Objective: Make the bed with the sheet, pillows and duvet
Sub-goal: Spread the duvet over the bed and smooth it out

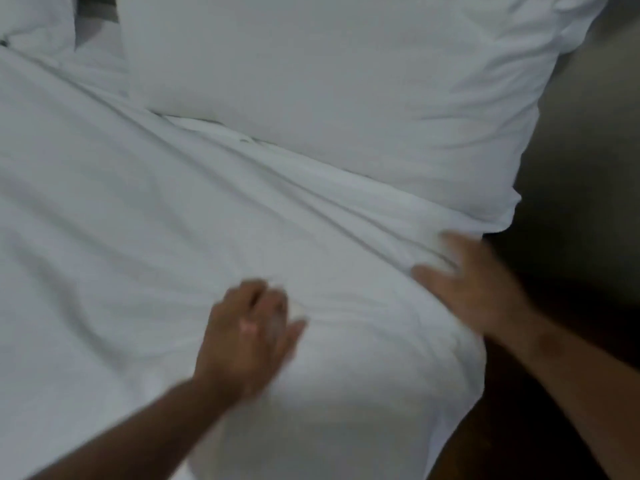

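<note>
Blurrily, right hand (474, 289) grip bunching duvet (173, 237) at bed edge beside pillow (329, 81), left hand (249, 337) grip unclear, floor (588, 133) rightward

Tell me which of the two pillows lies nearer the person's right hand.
The large pillow on the right; its lower corner ends just above the right hand. The other pillow sits far off at top left, only partly in view.

The duvet (173, 220) is plain white cloth, matt and soft-looking with long creases running across it. The pillow (329, 81) is the same matt white fabric, just smoother, faint wrinkles near its edges.
</note>
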Demonstrator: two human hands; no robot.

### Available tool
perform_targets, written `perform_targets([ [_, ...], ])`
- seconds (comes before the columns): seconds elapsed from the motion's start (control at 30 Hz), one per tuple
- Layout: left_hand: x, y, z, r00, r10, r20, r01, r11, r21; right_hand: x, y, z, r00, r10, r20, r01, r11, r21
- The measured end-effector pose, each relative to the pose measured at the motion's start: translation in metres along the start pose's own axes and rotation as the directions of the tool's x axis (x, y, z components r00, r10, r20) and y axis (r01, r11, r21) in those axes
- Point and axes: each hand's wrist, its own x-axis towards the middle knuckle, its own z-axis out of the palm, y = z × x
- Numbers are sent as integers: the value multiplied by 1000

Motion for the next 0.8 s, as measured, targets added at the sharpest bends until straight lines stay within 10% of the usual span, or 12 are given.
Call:
perform_targets([
  [0.07,73,-2,-12,1000,5,-3,-5,1000,-23,-16,-9,22,997,-64,49,67,996,-60],
  [0.13,149,0,-25,955,79,287,-111,989,96,-25,-6,25,997,-43,65,42,999,16],
  [0.3,227,19,-23,593,-36,804,-304,915,265,19,13,2,933,-139,331,160,986,-39],
  [0.47,273,43,-2,827,135,545,-162,987,1,87,41,-49,993,-52,106,41,994,99],
  [0.6,257,39,41,817,19,576,-106,987,117,80,50,-2,992,-35,121,-3,954,300],
  [0.8,265,-32,3,839,106,534,-219,964,152,102,95,9,998,14,68,-9,997,-73],
])
